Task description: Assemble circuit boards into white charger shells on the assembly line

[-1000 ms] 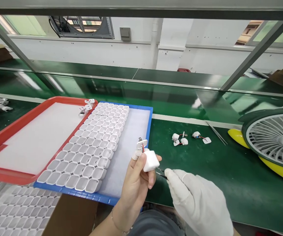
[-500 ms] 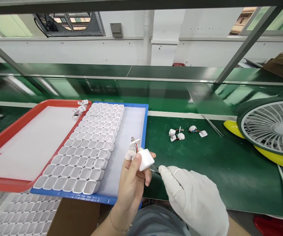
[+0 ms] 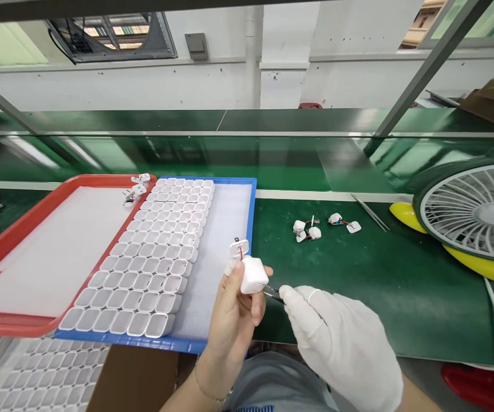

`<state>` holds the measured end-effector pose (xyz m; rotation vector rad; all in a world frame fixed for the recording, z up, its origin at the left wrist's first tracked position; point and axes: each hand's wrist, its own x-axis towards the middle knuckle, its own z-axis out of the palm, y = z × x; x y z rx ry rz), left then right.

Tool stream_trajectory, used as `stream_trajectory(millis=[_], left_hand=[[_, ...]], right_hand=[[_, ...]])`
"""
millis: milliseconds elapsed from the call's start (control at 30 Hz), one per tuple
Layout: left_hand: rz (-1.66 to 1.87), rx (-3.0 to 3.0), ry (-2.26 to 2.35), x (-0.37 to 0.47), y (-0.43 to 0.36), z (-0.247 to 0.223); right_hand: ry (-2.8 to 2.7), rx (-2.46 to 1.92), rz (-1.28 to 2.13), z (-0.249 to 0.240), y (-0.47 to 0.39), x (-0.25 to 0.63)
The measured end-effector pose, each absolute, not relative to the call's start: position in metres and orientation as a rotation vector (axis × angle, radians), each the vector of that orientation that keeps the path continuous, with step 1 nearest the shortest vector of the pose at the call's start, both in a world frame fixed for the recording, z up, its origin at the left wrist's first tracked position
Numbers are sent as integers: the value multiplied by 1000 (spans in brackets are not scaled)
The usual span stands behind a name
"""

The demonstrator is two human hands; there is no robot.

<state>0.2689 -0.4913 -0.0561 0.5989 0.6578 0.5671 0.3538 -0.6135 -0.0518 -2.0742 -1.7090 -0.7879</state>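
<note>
My left hand is closed on a white plastic housing near the blue tray's right edge. From the housing's upper left, a small white plug cover hangs out on red and dark wires. My right hand wears a white glove and pinches dark tweezers, whose tips are at the housing's lower right side. Rows of open white housings fill the left part of the blue tray. Small wired white parts lie on the green table to the right.
A red tray with a few wired parts on its rim stands at the left. Silver tweezers lie beside a fan with yellow feet at the right. More white housings sit below the table edge.
The plug cover beside the housing has turned and shows its flat face more. The tweezers' tips stay at the housing, and the view has shifted slightly.
</note>
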Motion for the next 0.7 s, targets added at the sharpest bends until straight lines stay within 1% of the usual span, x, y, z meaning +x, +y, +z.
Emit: stream_trajectory(millis=[200, 567, 700], left_hand=[[533, 573, 693, 271, -493, -57], [601, 636, 681, 264, -497, -57], [589, 628, 640, 263, -495, -58]], right_hand=[[-1716, -2065, -819, -53, -614, 353], [-1737, -2089, -808, -48, -611, 347], [-1707, -2020, -783, -48, -617, 348]])
